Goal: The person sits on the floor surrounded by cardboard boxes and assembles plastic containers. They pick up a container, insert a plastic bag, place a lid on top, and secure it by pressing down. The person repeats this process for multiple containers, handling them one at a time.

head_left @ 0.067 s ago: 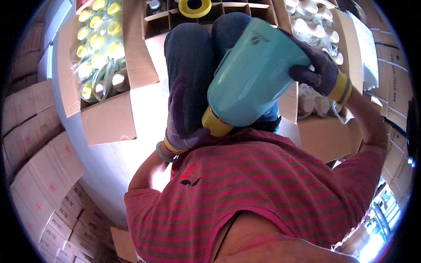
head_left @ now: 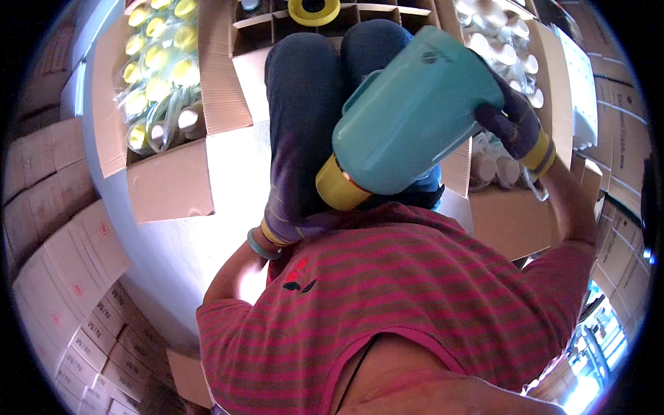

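While the teal jug (head_left: pixel 415 114) tilts over the lap, its yellow end piece (head_left: pixel 342 185): at the lower left of the jug, joined or pressed to it; which of the two, I cannot tell.
Jug: slanted, its far end up by the right hand (head_left: pixel 515 124), a handle-like strip (head_left: pixel 356 93) along its left side.
Right hand: in a dark purple glove with a yellow and grey cuff; the fingers close around the jug's upper right end, holding it.
Left hand (head_left: pixel 294 218): in a purple glove, blurred, left of the jug and near the yellow end piece; whether its fingers are wide, narrow or gripping, I cannot tell.
Green bracelet (head_left: pixel 261 245): on the left wrist, below and left of the jug.
Jeans (head_left: pixel 304 90): beneath and left of the jug.
Striped shirt (head_left: pixel 408 277): below the jug.
Left carton (head_left: pixel 169 181): left of the jug, flaps open, with yellow-capped bottles (head_left: pixel 158 90) under clear plastic.
Right carton (head_left: pixel 508 214): right of the jug, behind the right hand, with pale round-ended bottles (head_left: pixel 501 52) in plastic.
Divided carton (head_left: pixel 247 69): beyond the jug, a yellow ring (head_left: pixel 315 19) with a dark middle on its dividers.
Stacked boxes (head_left: pixel 66 266): well left of the jug.
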Tool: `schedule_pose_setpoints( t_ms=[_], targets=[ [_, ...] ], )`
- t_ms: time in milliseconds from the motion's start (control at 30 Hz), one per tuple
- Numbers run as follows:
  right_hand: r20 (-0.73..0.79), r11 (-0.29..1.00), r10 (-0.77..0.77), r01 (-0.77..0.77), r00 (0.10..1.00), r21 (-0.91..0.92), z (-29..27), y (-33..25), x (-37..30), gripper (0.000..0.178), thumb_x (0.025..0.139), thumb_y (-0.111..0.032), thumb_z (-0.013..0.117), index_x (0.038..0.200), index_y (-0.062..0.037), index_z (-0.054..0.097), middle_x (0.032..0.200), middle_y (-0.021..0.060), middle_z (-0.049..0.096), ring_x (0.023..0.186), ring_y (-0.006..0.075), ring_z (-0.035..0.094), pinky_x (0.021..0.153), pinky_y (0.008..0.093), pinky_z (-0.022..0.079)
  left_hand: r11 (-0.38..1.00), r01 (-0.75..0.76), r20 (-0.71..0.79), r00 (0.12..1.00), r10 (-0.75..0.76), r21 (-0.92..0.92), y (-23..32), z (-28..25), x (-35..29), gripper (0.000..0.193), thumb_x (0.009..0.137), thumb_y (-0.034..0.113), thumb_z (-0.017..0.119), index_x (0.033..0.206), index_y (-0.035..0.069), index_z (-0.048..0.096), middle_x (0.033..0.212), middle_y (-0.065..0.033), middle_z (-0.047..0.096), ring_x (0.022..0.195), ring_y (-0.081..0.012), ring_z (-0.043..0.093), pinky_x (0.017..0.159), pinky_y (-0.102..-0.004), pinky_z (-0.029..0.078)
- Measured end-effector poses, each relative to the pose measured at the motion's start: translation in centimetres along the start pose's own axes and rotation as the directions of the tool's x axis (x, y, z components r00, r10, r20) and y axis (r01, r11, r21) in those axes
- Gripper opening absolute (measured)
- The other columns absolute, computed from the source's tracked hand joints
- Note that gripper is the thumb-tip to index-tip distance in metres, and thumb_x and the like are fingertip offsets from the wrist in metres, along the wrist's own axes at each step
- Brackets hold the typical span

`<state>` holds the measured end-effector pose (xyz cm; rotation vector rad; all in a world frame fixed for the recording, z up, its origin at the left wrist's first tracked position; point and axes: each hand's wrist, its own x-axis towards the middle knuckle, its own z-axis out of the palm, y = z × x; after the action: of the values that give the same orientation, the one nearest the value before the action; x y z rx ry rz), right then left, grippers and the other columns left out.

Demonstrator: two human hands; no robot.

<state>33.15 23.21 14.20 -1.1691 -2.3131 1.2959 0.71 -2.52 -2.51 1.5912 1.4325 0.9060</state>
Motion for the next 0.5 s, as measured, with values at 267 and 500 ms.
schedule_pose_setpoints(
  t_ms=[267,500],
  targets=[
    [-0.315,0.904,0.216,-0.067,0.924,0.422,3.7,7.8,-2.8,0.043,0.100,-0.024,0.049,0.136,0.0008,0.047,0.117,0.0065,0.061,0.101,0.0134,0.056,0.087,0.0274,0.047,0.943,-0.325,-0.423,0.846,0.324,0.073,7.3,-3.1,4.9,0.090,0.065,0.025,0.089,0.137,0.006,0.039,0.139,-0.0261,0.040,0.126,-0.0391,0.047,0.098,-0.0447,0.045],
    [-0.406,0.891,0.187,0.019,0.895,0.453,8.7,6.8,-3.7,0.046,0.104,-0.037,0.037,0.132,-0.0027,0.050,0.120,0.0030,0.057,0.100,0.0115,0.052,0.085,0.0256,0.043,0.844,-0.041,-0.466,0.847,-0.254,-0.535,10.0,-5.8,6.5,0.073,0.078,0.024,0.079,0.135,0.003,0.039,0.122,-0.0136,0.054,0.107,-0.0227,0.058,0.089,-0.0342,0.050]
  ],
)
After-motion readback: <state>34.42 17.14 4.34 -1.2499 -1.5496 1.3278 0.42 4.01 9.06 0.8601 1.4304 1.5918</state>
